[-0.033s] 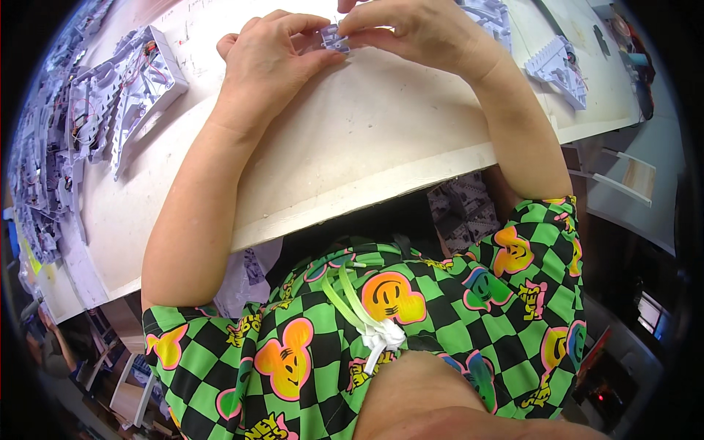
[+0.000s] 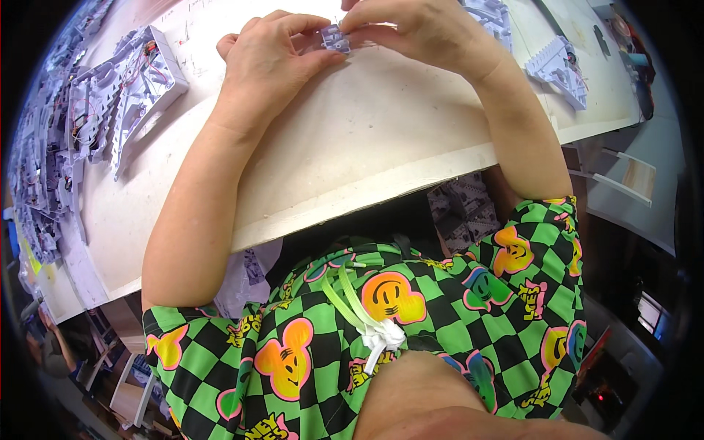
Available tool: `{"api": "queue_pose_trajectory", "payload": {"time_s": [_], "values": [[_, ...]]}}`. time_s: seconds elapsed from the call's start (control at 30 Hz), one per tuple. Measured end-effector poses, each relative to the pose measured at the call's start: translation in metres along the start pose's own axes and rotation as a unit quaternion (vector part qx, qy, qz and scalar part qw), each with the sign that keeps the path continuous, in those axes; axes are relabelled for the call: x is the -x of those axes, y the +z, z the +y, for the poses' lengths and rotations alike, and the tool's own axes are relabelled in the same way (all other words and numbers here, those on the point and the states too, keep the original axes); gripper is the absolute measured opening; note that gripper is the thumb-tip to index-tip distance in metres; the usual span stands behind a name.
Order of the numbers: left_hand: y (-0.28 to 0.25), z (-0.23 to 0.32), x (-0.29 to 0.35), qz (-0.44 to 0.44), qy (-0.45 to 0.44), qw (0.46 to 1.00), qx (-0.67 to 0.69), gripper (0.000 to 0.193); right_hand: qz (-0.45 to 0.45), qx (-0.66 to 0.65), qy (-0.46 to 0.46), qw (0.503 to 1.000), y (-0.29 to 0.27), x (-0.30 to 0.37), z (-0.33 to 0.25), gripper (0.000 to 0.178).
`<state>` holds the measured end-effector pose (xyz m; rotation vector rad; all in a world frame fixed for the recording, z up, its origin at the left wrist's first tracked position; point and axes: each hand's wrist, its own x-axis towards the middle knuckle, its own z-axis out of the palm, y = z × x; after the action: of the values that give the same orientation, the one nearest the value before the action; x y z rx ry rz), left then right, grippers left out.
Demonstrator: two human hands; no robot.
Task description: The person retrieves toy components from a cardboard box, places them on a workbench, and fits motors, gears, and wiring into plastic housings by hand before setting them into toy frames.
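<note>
Near the top edge of the view, a small pale grey plastic part (image 2: 335,38) with ribs or slots is held above the white table. My left hand (image 2: 271,62) pinches its left side between thumb and forefinger. From the right, my right hand (image 2: 425,37) has its fingertips closed at the part's other side, and its upper fingers run out of the picture. The fingers cover some of the part, so its full shape is hidden.
Grey plastic housings with red wires (image 2: 150,81) lie on the table at left, beside a long heap of similar pieces (image 2: 44,161). Another toothed housing (image 2: 561,70) sits at right. The table's front edge (image 2: 367,196) runs before my body. A person (image 2: 55,345) is at far lower left.
</note>
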<state>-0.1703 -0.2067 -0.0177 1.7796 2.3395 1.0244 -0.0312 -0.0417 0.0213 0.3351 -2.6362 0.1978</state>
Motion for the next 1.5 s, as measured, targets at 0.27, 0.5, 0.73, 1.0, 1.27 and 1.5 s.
{"api": "queue_pose_trajectory", "payload": {"time_s": [0.27,0.5,0.73,1.0,1.27,1.5], "values": [[-0.010,0.007,0.000,-0.032,-0.009,0.999,-0.033,0.035,-0.025,0.010,-0.017,0.999,0.000,-0.006,-0.008,0.005],[-0.007,0.005,-0.002,-0.044,-0.007,0.999,-0.025,0.034,-0.045,0.049,-0.029,0.997,0.006,-0.005,-0.010,0.007],[-0.004,0.003,0.000,-0.017,-0.009,0.999,-0.029,0.034,-0.053,0.017,0.004,0.998,0.006,-0.003,-0.005,0.004],[-0.004,0.002,0.000,-0.009,0.008,1.000,-0.024,0.033,-0.039,0.017,-0.011,0.999,0.000,-0.004,-0.011,0.005],[-0.007,0.005,0.002,-0.026,0.000,0.998,-0.052,0.034,-0.037,0.090,-0.039,0.994,0.004,-0.007,-0.016,0.008],[-0.007,0.005,-0.001,-0.040,-0.004,0.998,-0.045,0.033,-0.095,0.083,-0.031,0.992,0.005,-0.010,-0.015,0.010]]}}
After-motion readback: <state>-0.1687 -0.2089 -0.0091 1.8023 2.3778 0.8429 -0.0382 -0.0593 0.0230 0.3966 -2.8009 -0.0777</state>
